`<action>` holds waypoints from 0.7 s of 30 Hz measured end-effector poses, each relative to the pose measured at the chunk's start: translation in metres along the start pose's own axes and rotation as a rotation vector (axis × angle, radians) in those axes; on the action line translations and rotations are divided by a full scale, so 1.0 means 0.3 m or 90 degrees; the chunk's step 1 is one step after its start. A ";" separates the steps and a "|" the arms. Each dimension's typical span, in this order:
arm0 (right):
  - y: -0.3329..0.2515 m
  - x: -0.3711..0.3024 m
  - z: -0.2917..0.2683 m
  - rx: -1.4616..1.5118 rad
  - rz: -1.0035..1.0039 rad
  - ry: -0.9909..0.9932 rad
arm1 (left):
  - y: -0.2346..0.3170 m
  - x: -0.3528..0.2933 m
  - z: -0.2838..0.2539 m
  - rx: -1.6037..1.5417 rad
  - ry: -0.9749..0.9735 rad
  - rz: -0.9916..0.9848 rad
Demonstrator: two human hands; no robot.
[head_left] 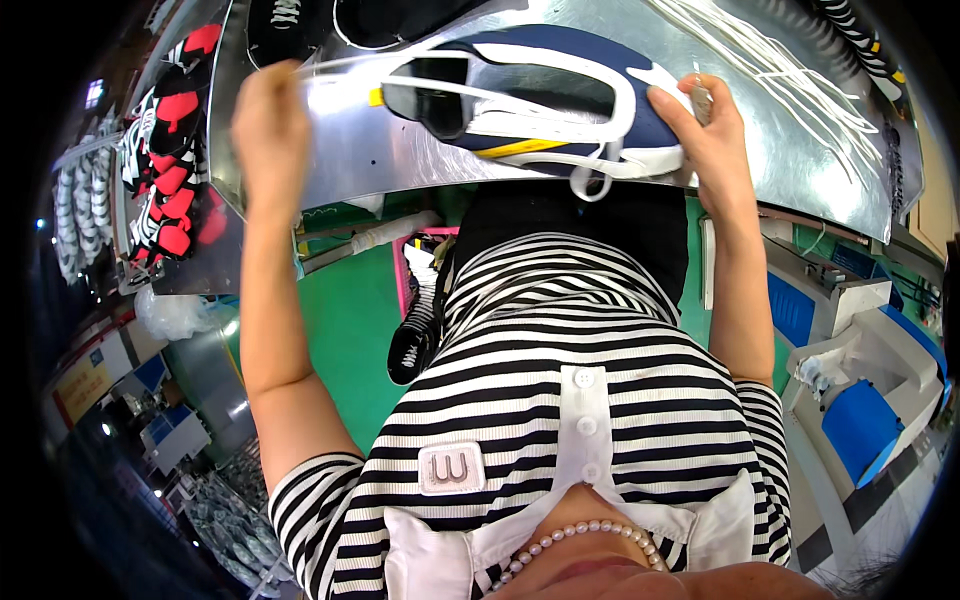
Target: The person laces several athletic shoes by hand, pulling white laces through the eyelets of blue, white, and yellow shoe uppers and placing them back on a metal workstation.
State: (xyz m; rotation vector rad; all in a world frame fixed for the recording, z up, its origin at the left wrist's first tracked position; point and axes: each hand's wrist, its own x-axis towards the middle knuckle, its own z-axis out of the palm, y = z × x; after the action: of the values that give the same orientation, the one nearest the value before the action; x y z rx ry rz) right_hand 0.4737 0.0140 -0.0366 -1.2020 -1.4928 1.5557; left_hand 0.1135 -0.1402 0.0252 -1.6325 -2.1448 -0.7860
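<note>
A navy and white shoe upper [560, 45] with yellow trim lies at the front of the metal table. White shoelace [450, 87] runs from it leftward, pulled out straight to my left hand [270, 135]. That hand is closed around the lace ends and smeared by motion. At the shoe's right end, a loop of lace hangs over the near edge. My right hand [722, 140] rests there, its thumb touching the navy material. Between its bent fingers sits a small greyish metal tool [702, 103], partly hidden, its exact kind unclear.
A bundle of loose white laces [770, 70] lies at the table's right. Dark shoes [280, 25] stand at the back left. Red, black and white shoe parts [170, 180] hang at the left. A blue and grey machine [865, 400] stands at right; a pink crate [405, 270] sits below.
</note>
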 end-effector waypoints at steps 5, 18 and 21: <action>0.041 0.027 -0.042 -0.068 0.003 -0.001 | -0.415 -0.146 -0.141 0.149 -0.020 -0.147; -0.008 0.061 -0.090 -0.249 -0.150 0.120 | 0.510 0.073 0.124 -0.427 -0.205 0.134; -0.054 0.009 -0.007 -0.023 -0.180 -0.059 | 0.556 0.080 0.201 -0.427 -0.166 0.152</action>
State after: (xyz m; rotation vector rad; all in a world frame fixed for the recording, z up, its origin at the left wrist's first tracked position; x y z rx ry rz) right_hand 0.4726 0.0194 -0.0209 -0.9023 -1.6754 1.4143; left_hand 0.2700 -0.0536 0.0285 -2.3797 -1.8889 -1.3756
